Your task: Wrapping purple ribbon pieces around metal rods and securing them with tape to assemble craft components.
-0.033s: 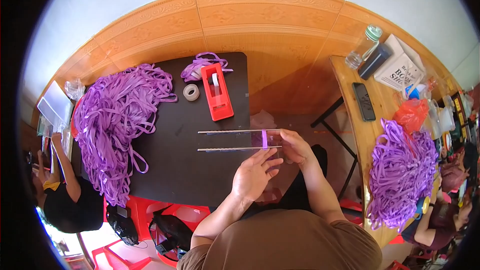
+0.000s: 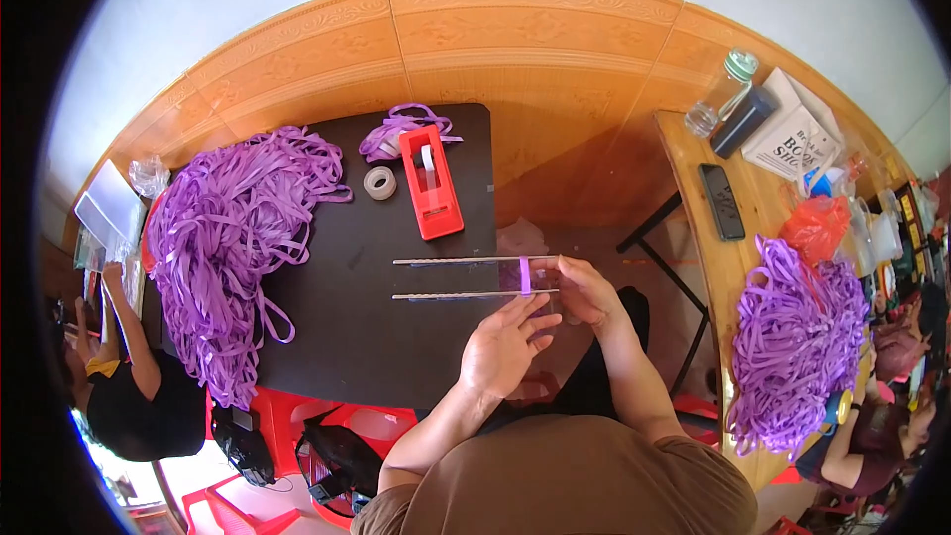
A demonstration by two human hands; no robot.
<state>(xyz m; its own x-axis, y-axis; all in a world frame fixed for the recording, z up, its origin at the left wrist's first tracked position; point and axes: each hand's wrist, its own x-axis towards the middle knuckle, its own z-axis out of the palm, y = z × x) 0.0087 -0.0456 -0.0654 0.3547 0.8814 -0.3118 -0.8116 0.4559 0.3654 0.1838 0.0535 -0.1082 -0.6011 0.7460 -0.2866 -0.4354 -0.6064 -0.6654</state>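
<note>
Your left hand (image 2: 498,349) has fingers loosely spread, tips at the lower of two thin parallel rods (image 2: 451,261), your right hand (image 2: 588,293) curves at their right ends, whether pinching I cannot tell, and a flat purple band (image 2: 525,275) spans both, beside the black table (image 2: 347,327) and orange-brown wall panels (image 2: 475,25).

You wear a brown top (image 2: 565,476) with short sleeves (image 2: 698,451) and dark legwear (image 2: 594,381); your left hand (image 2: 498,352) and right hand (image 2: 590,294) are bare
</note>
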